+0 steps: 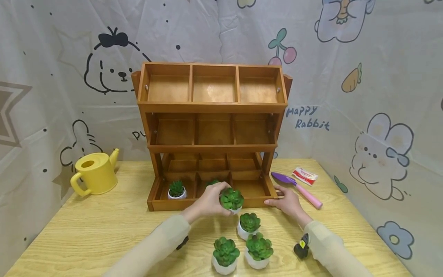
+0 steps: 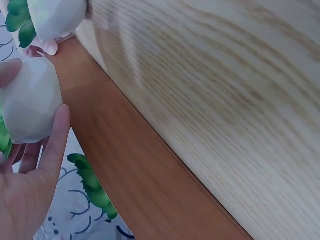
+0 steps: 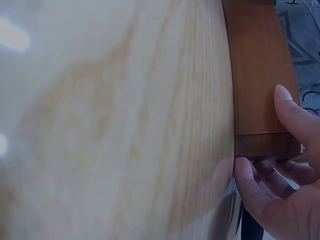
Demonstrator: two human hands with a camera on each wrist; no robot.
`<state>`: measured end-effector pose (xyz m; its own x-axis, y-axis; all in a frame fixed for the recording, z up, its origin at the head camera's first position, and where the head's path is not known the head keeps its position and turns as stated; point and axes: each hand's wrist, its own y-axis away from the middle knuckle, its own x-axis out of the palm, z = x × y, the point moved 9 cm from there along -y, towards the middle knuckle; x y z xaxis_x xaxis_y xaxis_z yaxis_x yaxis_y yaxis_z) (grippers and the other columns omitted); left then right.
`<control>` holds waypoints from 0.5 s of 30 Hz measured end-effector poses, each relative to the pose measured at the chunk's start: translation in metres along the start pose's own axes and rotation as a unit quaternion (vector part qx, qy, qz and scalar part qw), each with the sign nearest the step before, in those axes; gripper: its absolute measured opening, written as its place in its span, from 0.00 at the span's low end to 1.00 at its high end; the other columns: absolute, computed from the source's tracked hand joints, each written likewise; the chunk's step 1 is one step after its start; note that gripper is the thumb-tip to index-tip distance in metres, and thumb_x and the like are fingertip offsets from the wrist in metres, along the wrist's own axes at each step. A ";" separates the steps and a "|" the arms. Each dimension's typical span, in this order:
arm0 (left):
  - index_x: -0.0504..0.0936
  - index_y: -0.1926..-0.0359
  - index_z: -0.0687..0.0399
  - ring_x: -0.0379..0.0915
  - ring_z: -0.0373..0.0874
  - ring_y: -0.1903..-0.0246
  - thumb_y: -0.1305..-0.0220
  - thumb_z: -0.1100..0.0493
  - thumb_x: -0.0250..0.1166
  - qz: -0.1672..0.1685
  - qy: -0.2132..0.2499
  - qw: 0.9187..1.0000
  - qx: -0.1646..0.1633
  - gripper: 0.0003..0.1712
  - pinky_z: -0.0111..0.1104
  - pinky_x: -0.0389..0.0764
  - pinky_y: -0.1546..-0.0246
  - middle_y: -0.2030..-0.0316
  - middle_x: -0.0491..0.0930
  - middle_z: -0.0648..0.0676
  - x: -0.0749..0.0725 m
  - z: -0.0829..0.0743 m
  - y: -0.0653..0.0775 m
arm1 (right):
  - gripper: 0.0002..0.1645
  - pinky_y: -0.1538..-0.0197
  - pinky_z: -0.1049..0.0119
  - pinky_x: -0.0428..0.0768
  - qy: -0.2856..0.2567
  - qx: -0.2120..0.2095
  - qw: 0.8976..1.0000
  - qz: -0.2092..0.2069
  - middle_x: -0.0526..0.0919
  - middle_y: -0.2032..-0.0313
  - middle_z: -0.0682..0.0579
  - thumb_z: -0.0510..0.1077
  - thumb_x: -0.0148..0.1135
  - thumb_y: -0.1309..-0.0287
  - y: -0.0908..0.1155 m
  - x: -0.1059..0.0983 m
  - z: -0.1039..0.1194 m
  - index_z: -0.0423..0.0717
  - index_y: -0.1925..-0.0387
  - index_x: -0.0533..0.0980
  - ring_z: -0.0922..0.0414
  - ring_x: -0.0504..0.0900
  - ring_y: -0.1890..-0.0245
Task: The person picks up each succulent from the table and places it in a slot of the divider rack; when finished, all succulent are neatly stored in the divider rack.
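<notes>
My left hand (image 1: 212, 201) grips a green succulent in a white pot (image 1: 232, 200) in front of the shelf's bottom tray. The pot's white side (image 2: 33, 100) shows between thumb and fingers in the left wrist view. My right hand (image 1: 288, 201) holds the front right corner of the brown wooden shelf (image 1: 212, 107), thumb on the front board (image 3: 260, 75) and fingers round the end. A potted succulent (image 1: 177, 190) stands in the bottom tray's left compartment. Another (image 1: 213, 182) is in the middle one, mostly hidden behind my left hand.
Three more potted succulents, one (image 1: 249, 225) behind two others (image 1: 225, 254) (image 1: 258, 251), stand on the table (image 1: 104, 238) in front. A yellow watering can (image 1: 97, 174) is at the left. At the right lie a purple-and-pink trowel (image 1: 304, 192) and a red-and-white packet (image 1: 305, 176).
</notes>
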<state>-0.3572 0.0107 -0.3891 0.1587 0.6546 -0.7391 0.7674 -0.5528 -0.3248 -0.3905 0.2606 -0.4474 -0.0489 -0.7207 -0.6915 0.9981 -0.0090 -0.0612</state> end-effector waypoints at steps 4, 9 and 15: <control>0.75 0.51 0.53 0.75 0.42 0.58 0.61 0.56 0.79 0.002 -0.002 1.000 0.001 0.33 0.34 0.79 0.58 0.58 0.78 0.50 0.002 -0.001 -0.003 | 0.50 0.49 0.49 0.79 0.000 -0.002 1.000 -0.001 0.77 0.47 0.31 0.55 0.75 0.55 0.000 0.000 0.000 0.35 0.36 0.66 0.39 0.77 0.47; 0.75 0.51 0.53 0.75 0.43 0.58 0.61 0.56 0.79 0.004 -0.004 1.000 0.009 0.33 0.34 0.79 0.58 0.58 0.78 0.51 0.005 -0.005 -0.007 | 0.49 0.47 0.47 0.77 -0.003 -0.003 1.000 -0.005 0.77 0.47 0.31 0.55 0.75 0.55 0.001 -0.001 0.001 0.35 0.36 0.67 0.38 0.77 0.47; 0.75 0.52 0.54 0.75 0.43 0.57 0.61 0.56 0.79 0.004 -0.008 1.000 0.012 0.33 0.34 0.79 0.58 0.58 0.78 0.51 0.008 -0.007 -0.010 | 0.49 0.49 0.48 0.78 -0.006 -0.009 1.000 -0.008 0.78 0.47 0.31 0.56 0.75 0.56 0.001 -0.001 0.001 0.35 0.37 0.68 0.38 0.78 0.48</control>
<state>-0.3589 0.0248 -0.3871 0.1556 0.6421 -0.7506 0.7510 -0.5705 -0.3324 -0.3898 0.2601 -0.4461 -0.0652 -0.7285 -0.6819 0.9963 -0.0092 -0.0855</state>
